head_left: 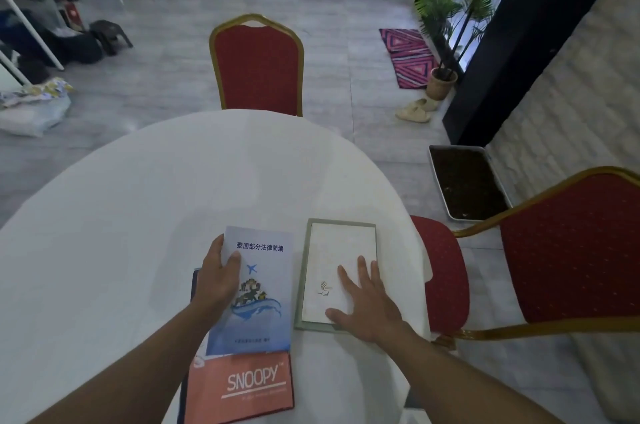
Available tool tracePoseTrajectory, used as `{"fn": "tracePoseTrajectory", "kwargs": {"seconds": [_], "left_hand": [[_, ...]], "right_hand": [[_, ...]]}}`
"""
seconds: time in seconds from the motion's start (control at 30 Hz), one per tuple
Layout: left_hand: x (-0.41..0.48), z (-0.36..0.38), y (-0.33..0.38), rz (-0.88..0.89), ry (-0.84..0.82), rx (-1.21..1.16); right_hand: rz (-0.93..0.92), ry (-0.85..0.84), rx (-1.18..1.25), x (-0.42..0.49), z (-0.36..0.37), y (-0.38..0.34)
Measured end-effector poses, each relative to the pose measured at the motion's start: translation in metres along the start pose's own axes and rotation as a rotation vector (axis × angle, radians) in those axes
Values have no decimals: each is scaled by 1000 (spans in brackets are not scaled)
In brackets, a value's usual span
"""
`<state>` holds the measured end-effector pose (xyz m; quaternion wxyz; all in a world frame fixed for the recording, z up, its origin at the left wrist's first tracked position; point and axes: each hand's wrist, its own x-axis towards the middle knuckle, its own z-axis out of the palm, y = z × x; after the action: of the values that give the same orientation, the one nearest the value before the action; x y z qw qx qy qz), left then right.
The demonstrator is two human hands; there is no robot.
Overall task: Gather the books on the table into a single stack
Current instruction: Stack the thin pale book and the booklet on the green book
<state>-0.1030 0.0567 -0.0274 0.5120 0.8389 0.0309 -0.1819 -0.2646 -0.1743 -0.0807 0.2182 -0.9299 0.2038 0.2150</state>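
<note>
Both forearms outstretched: left hand (217,279) in a curled grip, right hand (367,305) flat, fingers spread.

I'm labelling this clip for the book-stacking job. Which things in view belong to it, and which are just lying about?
Part of the job:
- blue-and-white paperback book, held by the left hand
- white book with grey-green border, under the flat right hand
- orange Snoopy book, lowest
- round white table

Lying about:
- two red gold-framed chairs
- potted palm
- pink patterned mat
- tray of soil

Premises resemble a function or dining hall: round white-clothed table (138,215), red gold-framed banquet chairs (258,66), tiled floor (166,77), potted palm (446,7).
</note>
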Motion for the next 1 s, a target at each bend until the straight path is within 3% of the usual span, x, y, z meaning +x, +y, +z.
{"fn": "tracePoseTrajectory", "kwargs": {"seconds": [0.43, 0.57, 0.7, 0.83, 1.0], "left_hand": [[-4, 19, 23, -1, -54, -41], [-2, 34, 37, -6, -120, -87], [-5, 63, 52, -6, -199, -117], [-4, 94, 63, 7, -263, -62], [14, 120, 42, 129, -311, 241]], "right_hand": [[-11, 27, 22, 1, -5, -4], [-27, 219, 379, -2, -20, -11], [12, 214, 804, -2, -37, -15], [137, 249, 947, 5, -43, 0], [254, 341, 932, 15, -38, 21]]}}
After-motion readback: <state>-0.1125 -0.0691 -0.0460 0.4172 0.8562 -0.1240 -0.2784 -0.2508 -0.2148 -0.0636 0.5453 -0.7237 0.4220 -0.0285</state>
